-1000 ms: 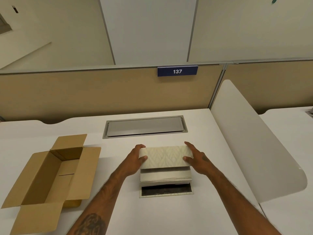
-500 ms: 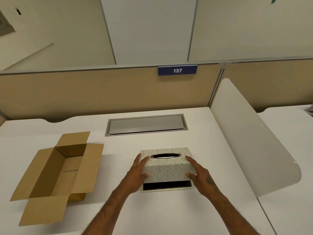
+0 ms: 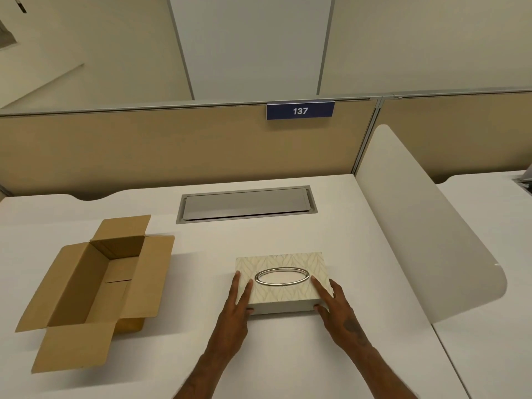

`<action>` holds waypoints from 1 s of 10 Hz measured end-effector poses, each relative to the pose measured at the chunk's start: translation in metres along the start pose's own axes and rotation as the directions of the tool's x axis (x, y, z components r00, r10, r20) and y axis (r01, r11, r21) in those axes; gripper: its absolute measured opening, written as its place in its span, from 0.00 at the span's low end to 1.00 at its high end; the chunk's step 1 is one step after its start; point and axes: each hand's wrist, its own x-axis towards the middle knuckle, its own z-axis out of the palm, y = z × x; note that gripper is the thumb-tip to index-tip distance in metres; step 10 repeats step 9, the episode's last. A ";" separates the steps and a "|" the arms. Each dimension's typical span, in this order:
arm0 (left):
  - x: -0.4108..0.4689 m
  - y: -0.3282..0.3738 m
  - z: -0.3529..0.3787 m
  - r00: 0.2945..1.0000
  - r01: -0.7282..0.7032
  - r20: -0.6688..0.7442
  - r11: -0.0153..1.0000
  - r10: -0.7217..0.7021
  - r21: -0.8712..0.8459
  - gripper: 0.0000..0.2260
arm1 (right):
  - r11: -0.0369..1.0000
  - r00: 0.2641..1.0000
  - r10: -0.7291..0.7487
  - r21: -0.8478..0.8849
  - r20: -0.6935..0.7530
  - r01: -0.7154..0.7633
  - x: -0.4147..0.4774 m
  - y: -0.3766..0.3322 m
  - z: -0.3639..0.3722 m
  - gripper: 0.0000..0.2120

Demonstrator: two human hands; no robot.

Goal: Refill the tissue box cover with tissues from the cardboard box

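Note:
The cream leaf-patterned tissue box cover (image 3: 305, 264) sits flat on the white desk (image 3: 288, 355), its metal-rimmed oval slot facing up. My left hand (image 3: 237, 305) holds its left side, fingers lying on the top and thumb at the front edge. My right hand (image 3: 335, 305) holds its right side the same way. The tissues and the base are hidden beneath the cover. The open cardboard box (image 3: 95, 286) stands to the left with its flaps spread, and its inside looks empty.
A grey cable hatch (image 3: 246, 204) is set into the desk behind the cover. A white curved divider (image 3: 426, 226) rises on the right. A beige partition with a blue "137" sign (image 3: 300, 110) closes the back.
The cover came down over the tissue stack and the dark base, which no longer show. Both hands went down with it and stayed on its sides.

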 end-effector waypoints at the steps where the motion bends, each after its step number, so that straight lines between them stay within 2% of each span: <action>1: -0.003 -0.005 0.006 1.000 0.000 -0.012 1.000 0.000 -0.002 0.38 | 1.000 1.000 -0.017 -0.012 -0.014 0.017 -0.004 0.002 0.003 0.32; 3: -0.002 -0.009 0.009 0.999 -0.027 -0.036 0.999 0.029 0.046 0.37 | 0.999 0.999 -0.032 -0.035 -0.041 0.031 -0.004 0.001 0.006 0.34; 5: -0.002 -0.015 0.010 0.998 -0.056 -0.026 0.997 0.057 0.054 0.38 | 0.999 0.999 -0.030 -0.028 0.013 0.031 -0.008 -0.002 0.003 0.35; 6: -0.001 -0.016 0.007 0.997 -0.078 -0.008 0.992 0.079 0.100 0.33 | 1.000 0.999 -0.030 0.004 0.030 0.030 -0.012 -0.009 -0.002 0.38; 7: -0.002 -0.015 -0.001 0.999 -0.043 0.030 0.980 0.038 0.192 0.35 | 1.000 0.999 -0.024 -0.012 0.047 0.024 -0.015 -0.014 -0.004 0.40; 8: -0.008 -0.011 -0.013 0.999 -0.042 -0.010 0.958 0.047 0.283 0.34 | 0.984 0.999 0.019 -0.176 0.032 -0.013 -0.015 -0.011 -0.003 0.45; 9: -0.016 -0.004 -0.032 0.997 -0.063 -0.027 0.941 0.076 0.332 0.32 | 0.942 0.994 0.055 -0.326 -0.099 -0.084 -0.015 -0.023 -0.002 0.47; 10: -0.016 -0.004 -0.032 0.997 -0.063 -0.027 0.941 0.076 0.332 0.32 | 0.942 0.994 0.055 -0.326 -0.099 -0.084 -0.015 -0.023 -0.002 0.47</action>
